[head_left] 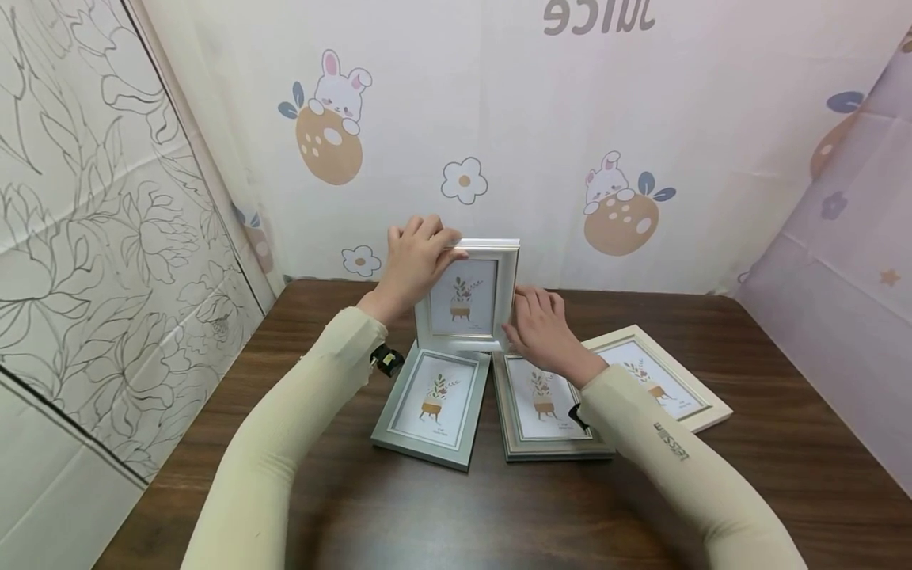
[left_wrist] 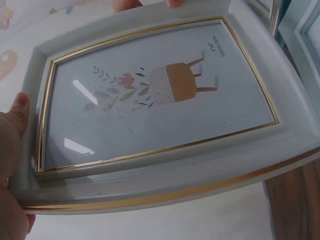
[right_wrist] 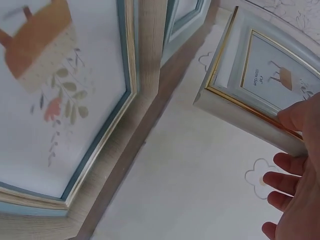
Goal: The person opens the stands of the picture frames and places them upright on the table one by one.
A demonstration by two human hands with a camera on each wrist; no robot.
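Observation:
A white picture frame (head_left: 507,297) with a thin gold inner line stands upright at the table's back, behind the other frames. My left hand (head_left: 415,265) grips it at the upper left corner, with the thumb across the front. At its right edge is my right hand (head_left: 540,326). In the right wrist view, the right thumb (right_wrist: 295,117) lies on the frame's front edge, and the other fingers curl loosely past its side. The left wrist view shows the plant print (left_wrist: 165,90) behind the glass, with fingers at the frame's edges.
A grey-green frame (head_left: 385,427) lies front left of the upright one. Right of it lies a beige-grey frame (head_left: 523,453), partly under my right wrist. A cream frame (head_left: 712,408) lies farther right, partly covered by my sleeve. Behind the wooden table (head_left: 342,507) hangs a printed curtain (head_left: 499,103).

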